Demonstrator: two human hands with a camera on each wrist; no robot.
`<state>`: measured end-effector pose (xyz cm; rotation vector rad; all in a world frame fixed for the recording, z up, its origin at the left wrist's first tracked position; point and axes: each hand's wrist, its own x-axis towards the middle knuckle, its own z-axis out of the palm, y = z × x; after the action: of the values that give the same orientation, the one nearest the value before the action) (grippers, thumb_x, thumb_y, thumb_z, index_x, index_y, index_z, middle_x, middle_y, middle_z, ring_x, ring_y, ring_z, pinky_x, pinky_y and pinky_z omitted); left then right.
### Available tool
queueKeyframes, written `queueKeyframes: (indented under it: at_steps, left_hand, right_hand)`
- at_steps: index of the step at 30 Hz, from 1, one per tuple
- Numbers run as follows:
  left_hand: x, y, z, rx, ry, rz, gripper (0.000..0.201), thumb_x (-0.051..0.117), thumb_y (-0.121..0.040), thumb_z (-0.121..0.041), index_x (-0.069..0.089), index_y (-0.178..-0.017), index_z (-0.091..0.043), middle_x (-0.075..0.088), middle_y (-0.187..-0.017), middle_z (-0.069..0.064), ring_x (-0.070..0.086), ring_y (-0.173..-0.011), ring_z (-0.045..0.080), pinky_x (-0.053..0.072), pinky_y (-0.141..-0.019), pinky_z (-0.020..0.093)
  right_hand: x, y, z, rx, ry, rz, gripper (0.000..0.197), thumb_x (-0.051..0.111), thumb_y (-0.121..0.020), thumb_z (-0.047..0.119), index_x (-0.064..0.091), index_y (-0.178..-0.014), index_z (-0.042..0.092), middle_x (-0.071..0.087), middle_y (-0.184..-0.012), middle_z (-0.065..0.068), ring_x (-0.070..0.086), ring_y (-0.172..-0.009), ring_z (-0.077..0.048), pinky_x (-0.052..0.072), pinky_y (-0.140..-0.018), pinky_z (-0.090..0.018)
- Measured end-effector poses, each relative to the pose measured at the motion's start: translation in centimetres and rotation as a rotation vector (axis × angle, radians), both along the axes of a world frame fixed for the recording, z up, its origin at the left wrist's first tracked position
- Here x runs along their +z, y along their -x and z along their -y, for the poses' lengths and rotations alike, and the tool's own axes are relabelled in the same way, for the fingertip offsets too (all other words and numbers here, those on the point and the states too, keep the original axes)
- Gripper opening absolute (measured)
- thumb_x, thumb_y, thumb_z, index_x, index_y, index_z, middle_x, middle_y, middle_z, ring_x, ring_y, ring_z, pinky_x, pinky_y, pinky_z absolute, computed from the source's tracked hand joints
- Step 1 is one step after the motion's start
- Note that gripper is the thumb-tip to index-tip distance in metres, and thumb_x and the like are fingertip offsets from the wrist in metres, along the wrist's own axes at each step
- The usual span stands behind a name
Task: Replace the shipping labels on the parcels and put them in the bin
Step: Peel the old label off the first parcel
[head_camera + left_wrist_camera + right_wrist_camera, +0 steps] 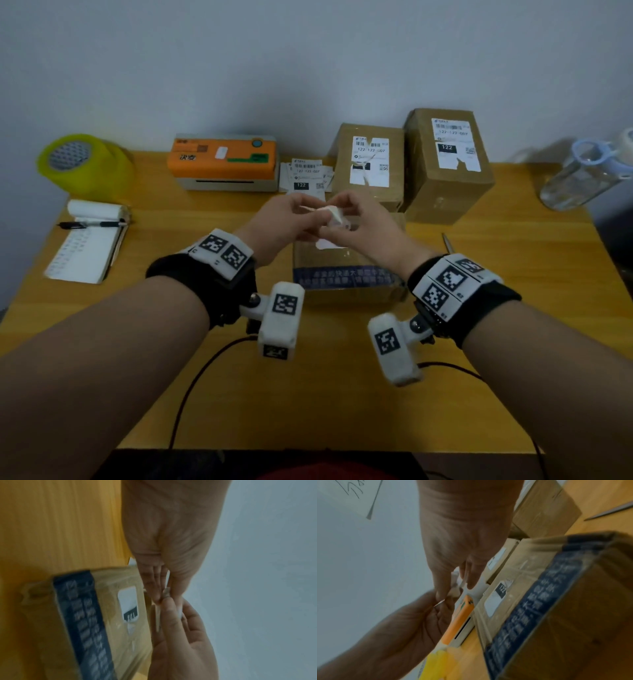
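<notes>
Above the near parcel [346,270], your left hand [291,216] and right hand [359,219] both pinch the torn-off label piece [330,214], probably crumpling it for disposal.

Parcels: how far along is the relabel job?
Done: most of the old label is off the near parcel; a remnant still sticks to it. In hand: left hand and right hand pinch the torn-off label piece. Left: two rear parcels keep torn labels; new labels unused; no bin in view.
</notes>
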<state>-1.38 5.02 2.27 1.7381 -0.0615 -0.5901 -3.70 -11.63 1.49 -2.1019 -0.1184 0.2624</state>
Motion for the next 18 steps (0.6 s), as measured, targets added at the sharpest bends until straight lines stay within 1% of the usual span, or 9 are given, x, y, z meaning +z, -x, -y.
queueKeyframes:
  at_steps: [2, 4, 7, 9, 10, 12, 14, 16, 18]
  left_hand:
    - [-0.3, -0.4, -1.1, 0.1, -0.053, 0.071, 0.024, 0.064, -0.087, -0.014, 0.058, -0.109, -0.009, 0.067, -0.094, 0.006, 0.065, -0.074, 0.011, 0.055, -0.066, 0.022]
    - [-1.1, -0.7, -2.6, 0.223, -0.115, 0.127, 0.026, 0.064, -0.086, -0.012, 0.053, -0.11, -0.009, 0.065, -0.09, 0.004, 0.061, -0.074, 0.013, 0.049, -0.063, 0.022]
    - [-3.3, -0.7, -5.5, 0.351, -0.248, 0.13, 0.032, 0.067, -0.085, -0.015, 0.049, -0.11, -0.009, 0.059, -0.088, 0.001, 0.057, -0.079, 0.016, 0.046, -0.069, 0.028]
    - [-5.3, -0.1, -7.0, 0.323, -0.411, 0.111, 0.027, 0.067, -0.085, -0.017, 0.051, -0.105, -0.009, 0.06, -0.096, 0.006, 0.057, -0.088, 0.023, 0.045, -0.073, 0.033]
    - [-6.2, 0.2, -7.5, 0.295, -0.488, 0.091, 0.025, 0.066, -0.086, -0.017, 0.051, -0.104, -0.01, 0.06, -0.102, 0.009, 0.057, -0.092, 0.026, 0.046, -0.074, 0.035]
    - [-7.9, 0.7, -7.8, 0.236, -0.593, 0.032, 0.027, 0.066, -0.086, -0.017, 0.052, -0.107, -0.009, 0.057, -0.116, 0.013, 0.056, -0.1, 0.029, 0.047, -0.081, 0.039]
    - [-9.1, 1.1, -7.8, 0.197, -0.635, -0.015, 0.033, 0.066, -0.085, -0.017, 0.051, -0.113, -0.007, 0.055, -0.122, 0.015, 0.054, -0.105, 0.03, 0.045, -0.084, 0.04]
    - [-9.8, 1.1, -7.6, 0.162, -0.649, -0.015, 0.036, 0.067, -0.085, -0.018, 0.05, -0.114, -0.006, 0.058, -0.116, 0.014, 0.055, -0.101, 0.029, 0.045, -0.081, 0.038]
    - [-10.2, 0.9, -7.4, 0.137, -0.657, -0.006, 0.037, 0.067, -0.085, -0.018, 0.049, -0.115, -0.005, 0.062, -0.11, 0.014, 0.057, -0.093, 0.027, 0.045, -0.076, 0.036]
  right_hand:
    - [0.0, 0.2, -0.7, 0.096, 0.0, -0.024, 0.059, 0.074, -0.079, 0.026, 0.045, -0.131, 0.025, 0.051, -0.123, 0.009, 0.049, -0.113, -0.002, 0.044, -0.093, -0.019]
    - [-0.4, 0.2, -0.7, 0.082, 0.069, -0.005, 0.066, 0.071, -0.083, 0.024, 0.038, -0.14, 0.024, 0.049, -0.125, 0.006, 0.046, -0.114, -0.003, 0.04, -0.095, -0.019]
    - [-2.0, -0.2, 0.8, -0.117, 0.408, 0.091, 0.049, 0.061, -0.09, 0.022, 0.047, -0.136, 0.018, 0.053, -0.122, -0.001, 0.051, -0.111, -0.015, 0.044, -0.096, -0.028]
    - [-3.2, -0.3, 1.9, -0.161, 0.616, 0.006, 0.039, 0.061, -0.089, 0.027, 0.057, -0.127, 0.016, 0.051, -0.123, -0.008, 0.053, -0.111, -0.024, 0.044, -0.1, -0.036]
    - [-3.7, -0.3, 2.3, -0.162, 0.65, -0.039, 0.036, 0.063, -0.089, 0.028, 0.06, -0.122, 0.015, 0.05, -0.124, -0.01, 0.053, -0.11, -0.026, 0.044, -0.101, -0.037]
    - [-4.4, -0.1, 2.5, -0.171, 0.635, -0.045, 0.031, 0.064, -0.088, 0.027, 0.063, -0.116, 0.014, 0.051, -0.124, -0.011, 0.056, -0.106, -0.026, 0.045, -0.099, -0.038]
    - [-4.7, 0.0, 2.3, -0.183, 0.608, -0.002, 0.023, 0.063, -0.089, 0.025, 0.066, -0.109, 0.014, 0.056, -0.118, -0.009, 0.058, -0.1, -0.024, 0.048, -0.09, -0.034]
    - [-4.9, 0.0, 2.0, -0.195, 0.602, 0.01, 0.016, 0.061, -0.091, 0.024, 0.067, -0.101, 0.014, 0.06, -0.111, -0.007, 0.059, -0.095, -0.023, 0.046, -0.079, -0.028]
    - [-5.0, -0.2, 1.8, -0.214, 0.596, 0.015, 0.014, 0.059, -0.092, 0.023, 0.067, -0.098, 0.014, 0.061, -0.109, -0.007, 0.06, -0.093, -0.022, 0.047, -0.077, -0.029]
